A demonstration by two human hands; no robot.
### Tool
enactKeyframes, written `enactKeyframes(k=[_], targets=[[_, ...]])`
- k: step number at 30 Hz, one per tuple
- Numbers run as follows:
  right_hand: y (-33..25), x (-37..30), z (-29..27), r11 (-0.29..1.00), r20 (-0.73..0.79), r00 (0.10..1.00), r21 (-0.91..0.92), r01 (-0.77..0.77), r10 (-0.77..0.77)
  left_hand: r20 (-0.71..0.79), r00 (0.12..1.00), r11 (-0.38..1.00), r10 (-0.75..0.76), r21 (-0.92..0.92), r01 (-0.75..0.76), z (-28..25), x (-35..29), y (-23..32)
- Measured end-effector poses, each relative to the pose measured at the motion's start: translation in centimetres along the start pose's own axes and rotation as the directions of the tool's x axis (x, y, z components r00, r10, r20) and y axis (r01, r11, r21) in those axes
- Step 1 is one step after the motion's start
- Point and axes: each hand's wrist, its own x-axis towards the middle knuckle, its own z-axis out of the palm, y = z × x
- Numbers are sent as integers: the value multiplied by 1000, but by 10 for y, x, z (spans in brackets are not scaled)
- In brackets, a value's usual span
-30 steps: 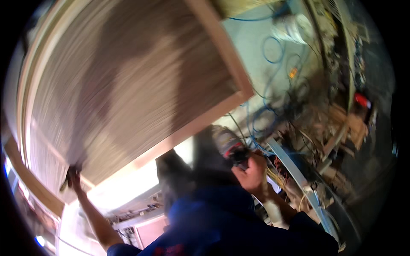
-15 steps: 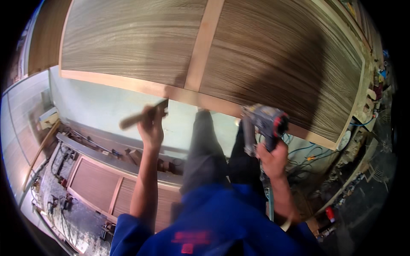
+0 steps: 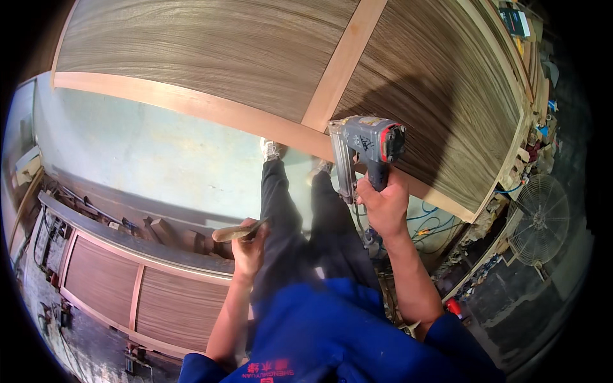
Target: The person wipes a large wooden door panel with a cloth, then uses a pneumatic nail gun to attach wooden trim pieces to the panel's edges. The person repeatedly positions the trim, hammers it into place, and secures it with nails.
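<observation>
My right hand [image 3: 388,205] is wrapped round the handle of a grey and red nail gun [image 3: 367,135]. Its nose end lies over the joint where a pale wooden crossbar [image 3: 343,64] meets the front rail [image 3: 172,99] of a large framed panel [image 3: 198,45]. Whether the nose touches the wood, I cannot tell. Lower and to the left, clear of the panel, my left hand [image 3: 249,254] is closed on a wooden-handled tool [image 3: 228,234] with a thin dark blade, its exact kind unclear.
A smaller framed panel [image 3: 102,271] lies at the lower left beside a grey metal rail [image 3: 128,233] and wood offcuts [image 3: 163,231]. To the right stand a round wire-guarded fan [image 3: 539,220], blue hoses [image 3: 431,220] and clutter. My feet are beneath the front rail.
My left hand has drawn back from the panel's front rail toward my body with the wooden-handled tool. My right hand has carried the nail gun up and left to the crossbar joint.
</observation>
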Motion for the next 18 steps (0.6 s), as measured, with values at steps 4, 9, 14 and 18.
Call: enactKeyframes(k=[4,9,14,18], targets=[[-2,2,2,992,-15,1000,129,-13,15,11,1000,1000,9,-6,-9,-2,2,-5],[-21,6,3,999,-17,999,43,-26,27,6,1000,999,16,-28,-16,-5,-1,-17],[-29,5,-2,997,-46,997,24,-67,68,-1,1000,999,-18,-27,18,-6,-3,-20],[-32,-13,-9,994,-13,994,22,-105,106,-11,998,998,-59,13,59,-7,-2,-17]])
